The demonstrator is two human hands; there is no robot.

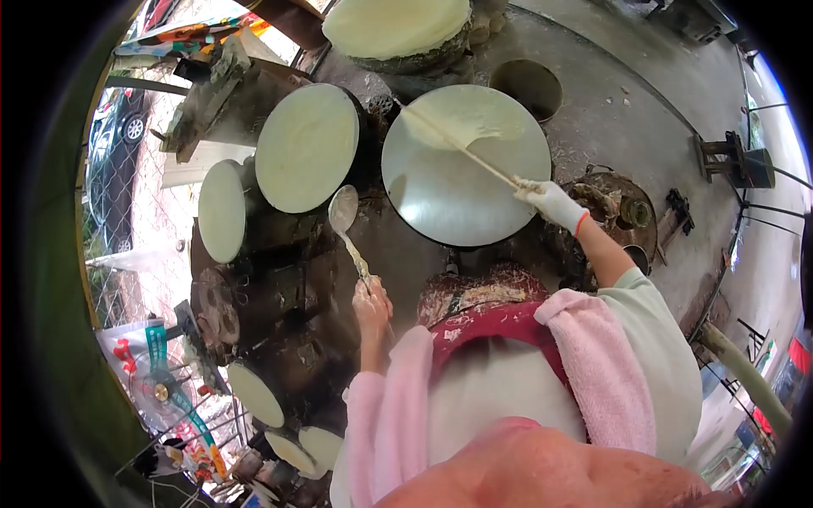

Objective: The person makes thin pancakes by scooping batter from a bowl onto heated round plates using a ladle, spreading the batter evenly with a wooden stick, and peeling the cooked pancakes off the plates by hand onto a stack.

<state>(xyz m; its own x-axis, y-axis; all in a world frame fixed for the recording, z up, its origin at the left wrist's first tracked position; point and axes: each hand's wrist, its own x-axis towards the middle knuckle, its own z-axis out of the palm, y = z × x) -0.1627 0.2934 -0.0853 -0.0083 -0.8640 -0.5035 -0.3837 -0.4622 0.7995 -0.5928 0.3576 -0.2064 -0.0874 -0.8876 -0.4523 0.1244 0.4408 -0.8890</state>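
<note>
My left hand (373, 305) is bare and wrapped round the handle of a batter-smeared ladle (343, 209), its bowl up beside the left griddle. In a white glove with an orange cuff, my right hand (549, 203) grips a long thin wooden stick (461, 148). That stick slants across a large round griddle (449, 199), its far end near the upper left rim. Pale batter (474, 114) covers the far part of this plate, while the near part shows shiny bare metal. To the left, another round griddle (306, 151) is coated with a pale sheet.
Further round pale sheets stand at the back (394, 30), far left (222, 212) and lower left (256, 394). A dark pot (527, 88) is behind the griddle. Right of it, a round stand (622, 212) holds a jar. Wire fencing (110, 220) borders the left side.
</note>
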